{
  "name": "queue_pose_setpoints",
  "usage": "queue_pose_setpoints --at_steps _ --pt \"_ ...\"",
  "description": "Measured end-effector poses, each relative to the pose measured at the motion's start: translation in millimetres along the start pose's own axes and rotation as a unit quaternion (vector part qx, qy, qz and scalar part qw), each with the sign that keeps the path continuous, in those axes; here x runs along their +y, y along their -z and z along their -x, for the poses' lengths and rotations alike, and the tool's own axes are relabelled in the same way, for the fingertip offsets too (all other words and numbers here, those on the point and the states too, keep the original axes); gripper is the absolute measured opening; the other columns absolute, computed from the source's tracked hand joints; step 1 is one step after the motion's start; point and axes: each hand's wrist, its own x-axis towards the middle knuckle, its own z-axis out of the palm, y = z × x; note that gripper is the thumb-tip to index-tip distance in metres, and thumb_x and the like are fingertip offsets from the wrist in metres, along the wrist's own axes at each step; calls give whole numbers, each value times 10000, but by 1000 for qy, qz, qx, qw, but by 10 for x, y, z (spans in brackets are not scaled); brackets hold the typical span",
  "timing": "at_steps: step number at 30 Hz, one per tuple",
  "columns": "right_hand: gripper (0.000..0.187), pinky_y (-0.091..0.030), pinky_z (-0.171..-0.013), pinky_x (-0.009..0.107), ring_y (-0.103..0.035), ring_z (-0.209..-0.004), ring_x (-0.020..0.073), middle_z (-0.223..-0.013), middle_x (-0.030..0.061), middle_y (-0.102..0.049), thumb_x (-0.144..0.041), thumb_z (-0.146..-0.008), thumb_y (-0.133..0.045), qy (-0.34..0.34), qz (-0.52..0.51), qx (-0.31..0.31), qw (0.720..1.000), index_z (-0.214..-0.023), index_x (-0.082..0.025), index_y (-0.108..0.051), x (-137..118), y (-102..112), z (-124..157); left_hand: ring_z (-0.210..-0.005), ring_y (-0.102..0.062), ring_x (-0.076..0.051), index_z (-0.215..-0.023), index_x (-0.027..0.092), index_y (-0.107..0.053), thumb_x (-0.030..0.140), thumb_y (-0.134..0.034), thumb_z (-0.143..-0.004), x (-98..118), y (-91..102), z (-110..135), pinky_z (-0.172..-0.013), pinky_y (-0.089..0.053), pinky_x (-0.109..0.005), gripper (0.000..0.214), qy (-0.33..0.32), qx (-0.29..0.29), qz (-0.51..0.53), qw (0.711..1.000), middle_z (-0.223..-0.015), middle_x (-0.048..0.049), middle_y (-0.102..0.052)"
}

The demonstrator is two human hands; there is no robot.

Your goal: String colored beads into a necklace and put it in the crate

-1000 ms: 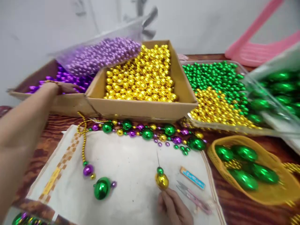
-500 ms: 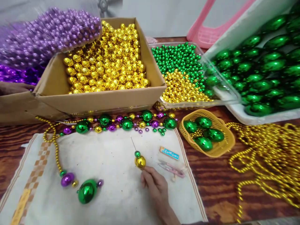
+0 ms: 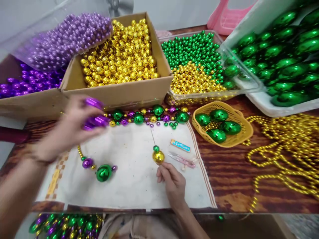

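My left hand (image 3: 76, 124), smeared by motion, is closed around shiny purple beads (image 3: 96, 114) in front of the gold-bead box; how many it holds is unclear. Over the white cloth (image 3: 132, 166), my right hand (image 3: 173, 184) pinches a thin needle (image 3: 153, 136) just below a gold bead (image 3: 158, 157). A smaller green bead (image 3: 156, 148) sits above the gold one on the needle, whose point is bare. At left on the cloth lies a strand end with a purple bead (image 3: 87, 163), a large green bead (image 3: 103, 173) and a small purple bead (image 3: 114, 168).
Behind the cloth stand boxes of purple beads (image 3: 32, 81) and gold beads (image 3: 122, 53), and a clear tray (image 3: 214, 92). A yellow basket (image 3: 196, 127) holds large green beads. Pink snips (image 3: 184, 161) and a blue packet (image 3: 180, 145) lie right; gold bead chains (image 3: 286, 149) spread beyond.
My left hand has come out from the purple-bead box at far left, moving right and toward me with purple beads. My right hand keeps its pinch. The view has tilted down.
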Motion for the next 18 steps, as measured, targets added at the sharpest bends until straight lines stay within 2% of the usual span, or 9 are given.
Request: queue_pose_setpoints --at_steps 1,3,4,6,7,9,14,18 --pt "152 -453 -477 227 -553 -477 104 -625 -20 -603 -257 -958 -571 2 -1 6 1000 -883 -178 -676 -3 36 27 -1271 -466 -291 -1034 225 -692 396 -678 -846 228 -395 -33 -1106 -440 -471 254 -22 -74 27 997 -1293 -111 -485" --pt "155 -452 -476 227 -551 -478 104 -627 -19 -605 -256 -962 -568 9 0 18 1000 -895 -175 -682 -19 127 82 -1248 -495 -303 -1009 184 -678 329 -687 -836 600 -1102 -91 -1042 -504 -448 225 -38 -120 69 990 -1361 -151 -430" --pt "156 -454 -479 229 -552 -480 104 -630 -18 -607 -256 -964 -567 11 2 24 1000 -900 -173 -684 -29 176 110 -1254 -498 -325 -1024 173 -672 309 -690 -830 726 -1375 -113 -1005 -529 -458 237 -39 -135 65 988 -1387 -171 -411" --pt "158 -457 -487 234 -553 -486 105 -632 -16 -608 -255 -963 -571 12 8 35 999 -897 -171 -687 -43 271 166 -1283 -488 -352 -1053 177 -664 294 -686 -832 850 -1726 -135 -966 -548 -484 250 -39 -144 36 988 -1444 -184 -379" --pt "158 -459 -492 236 -554 -491 106 -634 -14 -609 -255 -961 -575 12 10 40 999 -891 -170 -688 -43 310 191 -1294 -484 -357 -1067 183 -663 295 -681 -838 862 -1813 -137 -965 -547 -497 255 -38 -141 18 989 -1467 -182 -368" --pt "155 -462 -500 236 -555 -497 104 -639 -15 -609 -250 -958 -579 10 11 43 999 -882 -172 -688 -22 366 228 -1311 -478 -352 -1087 196 -666 317 -671 -853 838 -1864 -129 -971 -544 -501 263 -32 -131 -7 991 -1507 -169 -346" --pt "148 -458 -500 224 -553 -494 96 -641 -27 -608 -236 -964 -567 17 3 23 1000 -902 -180 -689 103 401 228 -1245 -531 -312 -1185 232 -668 416 -660 -881 771 -1751 -120 -870 -584 -442 356 -4 -118 -2 993 -1569 -151 -287" --pt "150 -463 -506 220 -551 -504 94 -652 -28 -602 -238 -968 -565 26 1 9 1000 -920 -182 -695 186 424 193 -1217 -517 -336 -1130 208 -704 431 -697 -856 743 -1628 -118 -993 -488 -547 353 -17 -42 48 998 -1477 -165 -416"
